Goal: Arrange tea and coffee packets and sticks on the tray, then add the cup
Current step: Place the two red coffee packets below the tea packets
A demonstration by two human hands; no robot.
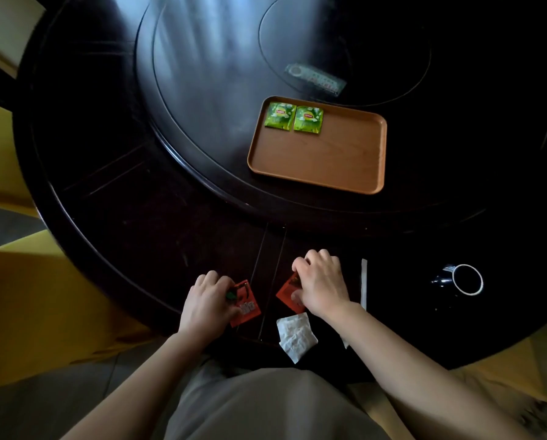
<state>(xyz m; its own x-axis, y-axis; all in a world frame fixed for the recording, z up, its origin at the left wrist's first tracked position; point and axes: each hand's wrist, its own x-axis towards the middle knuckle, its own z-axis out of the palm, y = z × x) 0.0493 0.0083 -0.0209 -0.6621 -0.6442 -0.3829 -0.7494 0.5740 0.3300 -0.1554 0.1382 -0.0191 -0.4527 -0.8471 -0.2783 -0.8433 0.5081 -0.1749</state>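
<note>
A person sits at the near edge of a large round dark wooden table, both bare forearms reaching over it. The left hand is curled down onto a red square packet lying flat near the table's near edge, fingers closed on its left side. The right hand is likewise bent over a second red square packet, thumb and fingers pinched on its right portion, the packet tilted like a diamond. Just nearer the person than that packet lies a white crumpled paper sachet, close to the table's rim. Beside the right hand, on its right, a thin white paper stick lies pointing away from the person, partly hidden by the wrist. Further right sits a black ceramic cup with a white rim, well apart from the hands. On the raised round centre of the table rests a rectangular orange-brown wooden tray; in its far left corner two green square tea packets lie side by side, edges nearly touching. Beyond the tray's far edge a pale oblong object lies blurred, and I cannot tell what it is.
</note>
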